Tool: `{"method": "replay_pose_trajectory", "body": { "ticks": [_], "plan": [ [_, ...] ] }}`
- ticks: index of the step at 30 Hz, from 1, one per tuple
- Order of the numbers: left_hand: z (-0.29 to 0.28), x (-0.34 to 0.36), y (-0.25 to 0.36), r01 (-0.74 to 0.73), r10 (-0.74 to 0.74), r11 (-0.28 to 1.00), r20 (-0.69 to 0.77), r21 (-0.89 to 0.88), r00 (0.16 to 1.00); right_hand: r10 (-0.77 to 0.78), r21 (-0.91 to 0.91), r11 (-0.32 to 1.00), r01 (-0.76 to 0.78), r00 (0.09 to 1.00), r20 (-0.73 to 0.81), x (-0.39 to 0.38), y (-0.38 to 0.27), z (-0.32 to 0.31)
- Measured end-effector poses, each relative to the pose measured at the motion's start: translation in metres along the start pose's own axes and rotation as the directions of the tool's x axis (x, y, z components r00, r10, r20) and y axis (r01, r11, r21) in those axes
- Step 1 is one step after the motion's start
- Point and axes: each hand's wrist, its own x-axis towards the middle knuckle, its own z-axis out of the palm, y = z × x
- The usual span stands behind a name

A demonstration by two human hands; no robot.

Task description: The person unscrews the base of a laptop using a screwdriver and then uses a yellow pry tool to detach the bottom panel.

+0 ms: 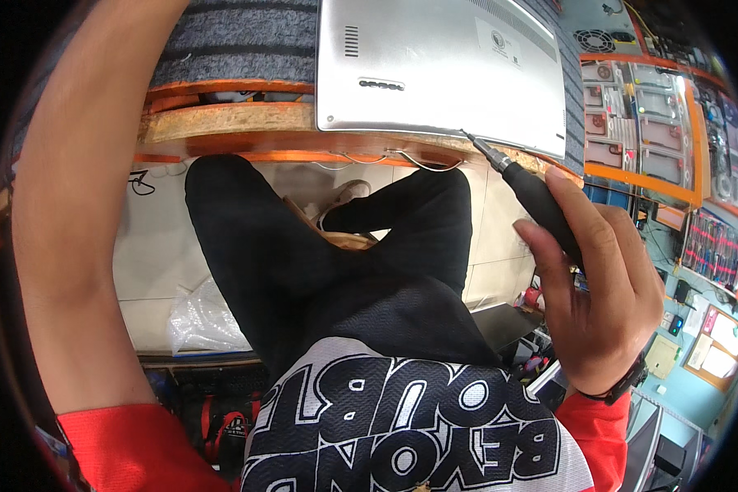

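Observation:
A silver laptop (435, 78) lies bottom side up at the edge of the worktable, with vents and a dark slotted strip on its underside. My right hand (603, 279) grips a screwdriver (541, 205) by its thick black handle, fingers wrapped round it. Its thin tip points up and left, at the laptop's near edge; whether it touches the case I cannot tell. My left forearm reaches up along the left side and passes out of the picture at the top, so the left hand does not show.
A grey striped mat (238, 41) covers the table, whose worn wooden edge (221, 123) faces me. My legs are below it, and clear plastic wrap (209, 320) lies on the floor at left. An orange-framed display case (644, 123) with boxed parts stands at right.

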Motion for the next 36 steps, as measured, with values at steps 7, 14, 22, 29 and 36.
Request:
{"method": "replay_pose_trajectory", "body": {
  "ticks": [7, 14, 22, 29, 36],
  "plan": [
    [-0.002, -0.001, -0.001, -0.020, 0.020, 0.999, -0.018, 0.044, 1.000, -0.011, 0.049, 0.999, 0.013, 0.999, -0.034, 0.004, 0.001, 0.003],
    [-0.006, -0.003, 0.002, -0.006, 0.006, 1.000, 0.038, 0.019, 0.999, -0.044, 0.059, 0.997, 0.046, 0.998, -0.039, 0.003, 0.003, 0.005],
    [-0.006, -0.005, 0.007, -0.011, 0.010, 1.000, 0.032, 0.026, 0.999, -0.075, 0.050, 0.996, 0.077, 0.996, -0.048, 0.002, 0.007, 0.006],
    [-0.007, -0.005, 0.011, 0.041, -0.043, 0.998, 0.036, 0.055, 0.998, -0.086, 0.052, 0.995, 0.089, 0.995, -0.059, 0.003, 0.007, 0.007],
    [-0.008, -0.006, 0.014, 0.068, -0.070, 0.997, 0.055, 0.038, 0.996, -0.109, 0.041, 0.993, 0.112, 0.993, -0.054, 0.003, 0.009, 0.005]
  ]
}}
